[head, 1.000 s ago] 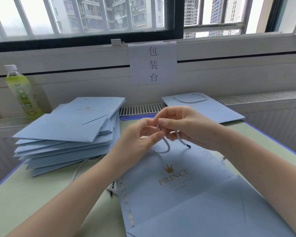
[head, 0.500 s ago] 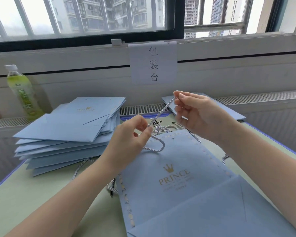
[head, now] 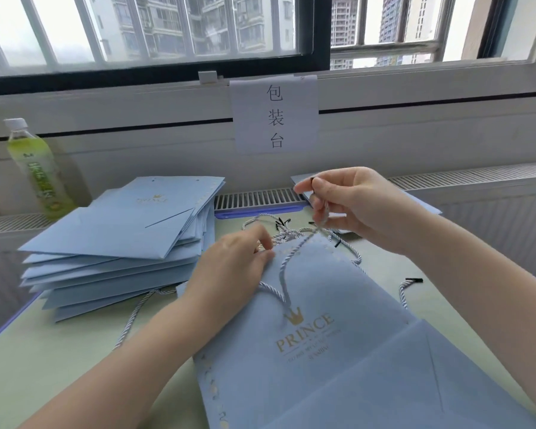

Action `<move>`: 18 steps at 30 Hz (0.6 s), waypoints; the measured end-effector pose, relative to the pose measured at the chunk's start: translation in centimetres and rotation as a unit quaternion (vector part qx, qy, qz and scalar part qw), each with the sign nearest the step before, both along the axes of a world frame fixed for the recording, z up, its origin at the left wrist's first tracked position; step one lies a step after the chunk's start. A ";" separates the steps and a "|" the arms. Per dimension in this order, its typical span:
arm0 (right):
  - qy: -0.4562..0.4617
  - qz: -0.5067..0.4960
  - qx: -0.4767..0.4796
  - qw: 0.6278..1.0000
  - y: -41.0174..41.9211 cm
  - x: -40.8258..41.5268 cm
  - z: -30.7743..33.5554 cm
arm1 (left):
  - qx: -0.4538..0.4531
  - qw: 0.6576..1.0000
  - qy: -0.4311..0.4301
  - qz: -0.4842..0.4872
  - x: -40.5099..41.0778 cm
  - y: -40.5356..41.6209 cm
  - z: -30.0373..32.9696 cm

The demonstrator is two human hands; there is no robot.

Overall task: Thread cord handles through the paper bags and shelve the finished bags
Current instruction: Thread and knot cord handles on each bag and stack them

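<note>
Pulling a cord (head: 321, 216) upward, the right hand (head: 356, 209) pinches it between thumb and curled fingers above the far edge of the table (head: 44, 360), the black tip poking out above the thumb. Half a second ago this hand held the cord stretched diagonally toward the left hand; now the cord drops nearly straight down to the bag's top edge. The left hand (head: 232, 267) has moved down from mid-air and now presses the top of the bag (head: 307, 351), fingers curled at its rim, where it seems to pinch the paper. That bag lies flat at the near right of the table, a loop of cord on its face. A stack (head: 121, 243) of unthreaded bags sits at the far left, unchanged, with a green bottle (head: 34, 168) behind it.
</note>
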State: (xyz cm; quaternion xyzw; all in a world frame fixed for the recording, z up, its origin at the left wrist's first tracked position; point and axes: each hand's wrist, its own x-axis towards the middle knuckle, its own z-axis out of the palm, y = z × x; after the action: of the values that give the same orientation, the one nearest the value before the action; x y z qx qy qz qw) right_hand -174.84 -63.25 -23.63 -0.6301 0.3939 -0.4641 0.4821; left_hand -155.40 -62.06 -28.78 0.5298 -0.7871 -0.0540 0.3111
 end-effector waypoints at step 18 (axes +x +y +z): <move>0.399 -0.055 -0.323 0.856 0.2 3.6 -4.3 | 0.145 0.988 0.012 0.043 0.6 -0.9 1.1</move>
State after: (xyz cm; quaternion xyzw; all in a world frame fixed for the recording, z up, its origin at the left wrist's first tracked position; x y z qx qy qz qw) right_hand -171.25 -63.02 -27.93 -0.8588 0.4142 -0.3004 0.0264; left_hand -154.79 -62.92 -27.69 0.6017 -0.7439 -0.1602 0.2425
